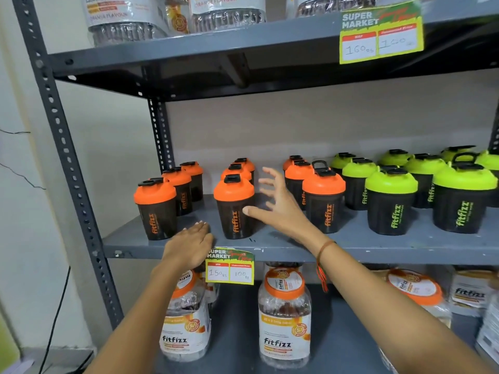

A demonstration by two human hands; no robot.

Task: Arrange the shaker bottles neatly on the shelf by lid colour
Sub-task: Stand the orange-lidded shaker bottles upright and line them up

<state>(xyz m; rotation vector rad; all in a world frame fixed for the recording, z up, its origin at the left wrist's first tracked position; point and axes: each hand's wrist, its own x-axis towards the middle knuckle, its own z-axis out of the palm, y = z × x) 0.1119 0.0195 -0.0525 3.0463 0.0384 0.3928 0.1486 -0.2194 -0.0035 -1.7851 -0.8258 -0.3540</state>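
Dark shaker bottles stand on the grey middle shelf. Orange-lidded ones fill the left half in three front-to-back rows, fronted by bottles at the left, the middle and the right. Green-lidded bottles crowd the right half. My right hand is open with spread fingers, just right of the middle front orange bottle, its thumb touching or almost touching the bottle's side. My left hand hovers flat and open at the shelf's front edge, between the left and middle front bottles, holding nothing.
A price tag hangs from the shelf edge below my left hand. Clear jars with orange lids stand on the shelf beneath. More jars sit on the top shelf, which carries a second tag. A perforated metal upright bounds the left side.
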